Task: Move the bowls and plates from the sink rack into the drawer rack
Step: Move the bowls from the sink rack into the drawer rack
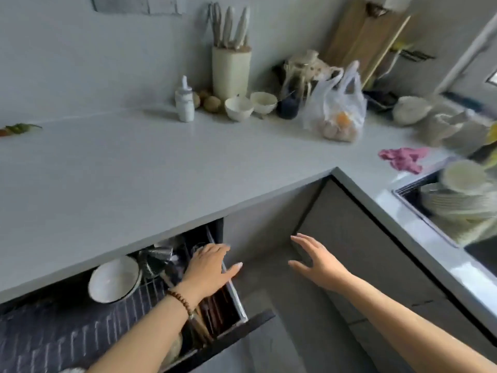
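White ceramic bowls and plates (462,195) stacked in sink rack (403,191) at counter's (161,162) right edge, likely fragile, slick, take by rims; left hand (208,267) flat on wire drawer rack (150,294), right hand (317,261) spread empty.

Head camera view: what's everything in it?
drawer rack: one, dark wire, under counter
bowl: one, white, in drawer rack
plates: stack, pale, blurred, in sink rack
small bowls: two, white, back of counter
knife block: one, cream, back of counter
bottle: one, white, on counter
plastic bag: one, clear, on counter
cloth: one, pink, counter's right
left hand: one, open, on drawer rack's edge
right hand: one, open, in air
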A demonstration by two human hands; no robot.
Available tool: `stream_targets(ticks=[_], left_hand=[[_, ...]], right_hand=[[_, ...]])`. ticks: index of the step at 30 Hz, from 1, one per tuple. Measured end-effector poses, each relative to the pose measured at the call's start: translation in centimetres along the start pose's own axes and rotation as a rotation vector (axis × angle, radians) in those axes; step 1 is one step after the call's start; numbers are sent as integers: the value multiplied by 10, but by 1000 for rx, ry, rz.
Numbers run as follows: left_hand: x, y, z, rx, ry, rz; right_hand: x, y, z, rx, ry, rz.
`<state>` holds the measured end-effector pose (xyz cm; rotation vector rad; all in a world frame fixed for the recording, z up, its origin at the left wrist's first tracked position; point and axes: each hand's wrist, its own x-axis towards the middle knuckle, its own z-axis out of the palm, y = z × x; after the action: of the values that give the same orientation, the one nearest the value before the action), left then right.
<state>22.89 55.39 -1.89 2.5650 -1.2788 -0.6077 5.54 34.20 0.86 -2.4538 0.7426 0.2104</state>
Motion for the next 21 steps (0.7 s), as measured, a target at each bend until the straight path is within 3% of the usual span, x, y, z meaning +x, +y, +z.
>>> stream_targets(ticks=[5, 10, 21], left_hand=[[83, 188, -2, -12, 13, 189], [150, 336, 5, 46, 10, 367], [327, 507, 27, 146, -79, 642]], right_hand=[[-54, 145, -124, -50, 207, 163], [-92, 250, -204, -30, 308, 329], [-48, 390, -267, 18, 366, 534]])
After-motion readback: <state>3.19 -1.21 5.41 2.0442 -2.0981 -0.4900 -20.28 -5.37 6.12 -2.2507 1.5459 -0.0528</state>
